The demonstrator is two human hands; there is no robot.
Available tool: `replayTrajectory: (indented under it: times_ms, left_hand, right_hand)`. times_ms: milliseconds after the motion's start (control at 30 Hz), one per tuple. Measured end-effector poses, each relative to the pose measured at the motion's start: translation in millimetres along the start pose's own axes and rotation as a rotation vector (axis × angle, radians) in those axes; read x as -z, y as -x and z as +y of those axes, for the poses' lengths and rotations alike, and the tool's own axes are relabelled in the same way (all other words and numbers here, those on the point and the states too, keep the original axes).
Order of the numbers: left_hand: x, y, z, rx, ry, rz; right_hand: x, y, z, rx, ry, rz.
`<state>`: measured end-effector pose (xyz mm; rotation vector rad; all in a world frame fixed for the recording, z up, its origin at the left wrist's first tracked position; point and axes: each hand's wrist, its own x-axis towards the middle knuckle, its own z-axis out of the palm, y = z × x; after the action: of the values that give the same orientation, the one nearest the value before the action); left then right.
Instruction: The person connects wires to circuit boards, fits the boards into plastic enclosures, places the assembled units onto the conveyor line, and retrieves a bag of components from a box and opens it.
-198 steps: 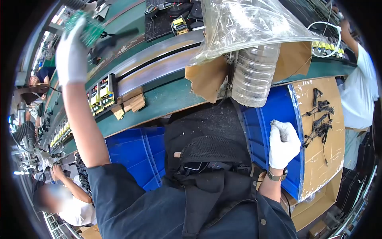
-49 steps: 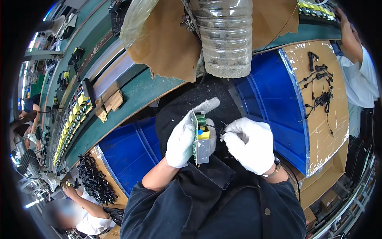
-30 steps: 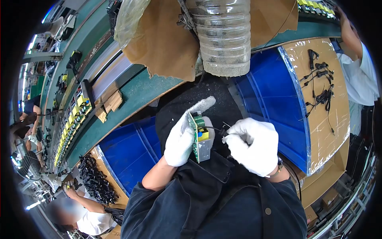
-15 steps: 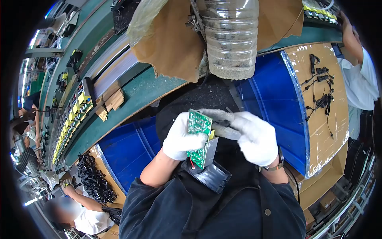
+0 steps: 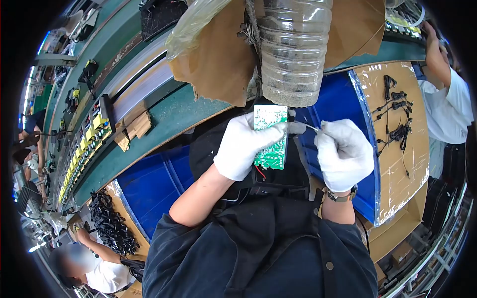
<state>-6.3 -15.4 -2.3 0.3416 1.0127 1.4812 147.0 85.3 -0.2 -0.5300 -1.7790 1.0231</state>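
In the head view, a green rectangular circuit board [image 5: 272,149] is gripped in the white-gloved left hand [image 5: 241,146], thumb closed across its face; a thin pale strand [image 5: 311,127] is pinched by the white-gloved right hand [image 5: 345,155]; a ribbed clear plastic bottle [image 5: 294,59] is seen just beyond the board; its face is speckled silvery; a red wire [image 5: 261,174] is seen below.

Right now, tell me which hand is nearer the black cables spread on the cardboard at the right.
Right. The right hand is beside the black cables, not touching them; the left hand is farther left, holding the green circuit board.
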Motion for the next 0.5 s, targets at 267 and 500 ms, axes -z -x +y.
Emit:
replayTrajectory:
  times_ms: [267,500]
  left_hand:
    - [-3.3,-6.1,5.6,0.046,0.06,-0.002]
    - [-6.7,-8.3,-4.6,-0.018,-0.003,0.111]
  right_hand:
    - [-12.5,-5.4,-0.4,-0.05,0.138,0.09]
    - [-15.5,-8.0,1.3,-0.047,0.199,0.099]
